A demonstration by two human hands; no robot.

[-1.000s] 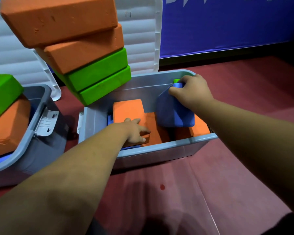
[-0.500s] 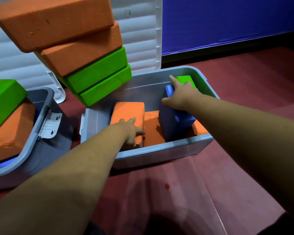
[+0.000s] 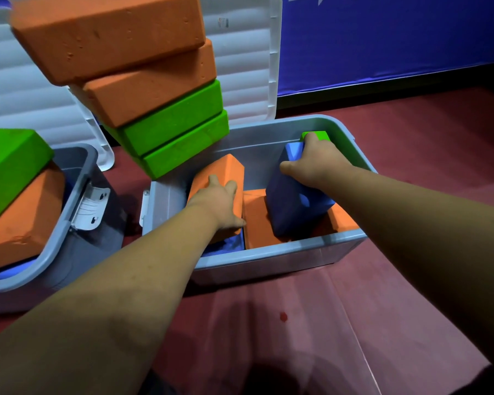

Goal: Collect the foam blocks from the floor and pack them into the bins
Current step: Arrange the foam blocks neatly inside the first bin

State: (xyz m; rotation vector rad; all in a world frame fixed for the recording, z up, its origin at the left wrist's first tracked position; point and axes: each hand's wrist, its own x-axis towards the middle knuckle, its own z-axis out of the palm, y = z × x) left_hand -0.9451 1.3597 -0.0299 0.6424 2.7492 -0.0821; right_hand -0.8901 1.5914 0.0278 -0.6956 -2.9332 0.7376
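Now | L hand (image 3: pixel 220 201) grips orange blk (image 3: pixel 224 169) | R hand (image 3: pixel 317 163) grips blue blk (image 3: pixel 291 208)

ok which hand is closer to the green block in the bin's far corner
Right. The right hand grips the blue block just in front of the green block; the left hand holds an orange block across the bin.
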